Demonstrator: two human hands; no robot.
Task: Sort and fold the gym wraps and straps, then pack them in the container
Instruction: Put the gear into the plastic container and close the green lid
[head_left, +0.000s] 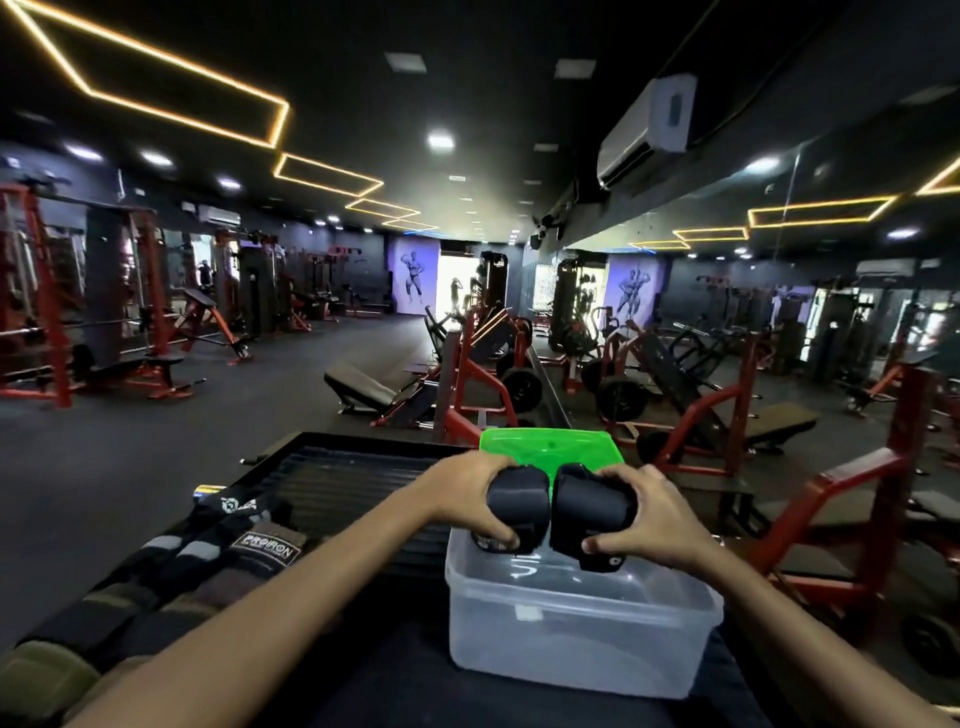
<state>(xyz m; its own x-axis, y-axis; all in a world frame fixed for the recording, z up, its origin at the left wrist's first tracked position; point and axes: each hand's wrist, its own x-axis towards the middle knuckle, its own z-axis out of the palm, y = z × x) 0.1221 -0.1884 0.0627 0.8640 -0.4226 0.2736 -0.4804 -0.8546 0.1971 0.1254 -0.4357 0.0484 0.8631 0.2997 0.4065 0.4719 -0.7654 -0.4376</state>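
Two rolls: black wraps, one per hand, held side by side and touching over the far end of the container.
Tabletop (332, 467): dark ribbed surface carrying the load.
Unsorted pile (171, 571): wraps and straps lie flat at left, apparently not yet folded.
Container (576, 629): clear tub, nothing visibly packed; green lid (545, 444) behind it.
Progress: early, by appearances; first rolls going in.
Left hand (467, 491): fingers curled around left roll (519, 501).
Right hand (652, 512): clasping right roll (587, 512).

Two black rolled wraps (519, 501) (589, 506) held touching over the clear container (571, 623), seemingly empty.
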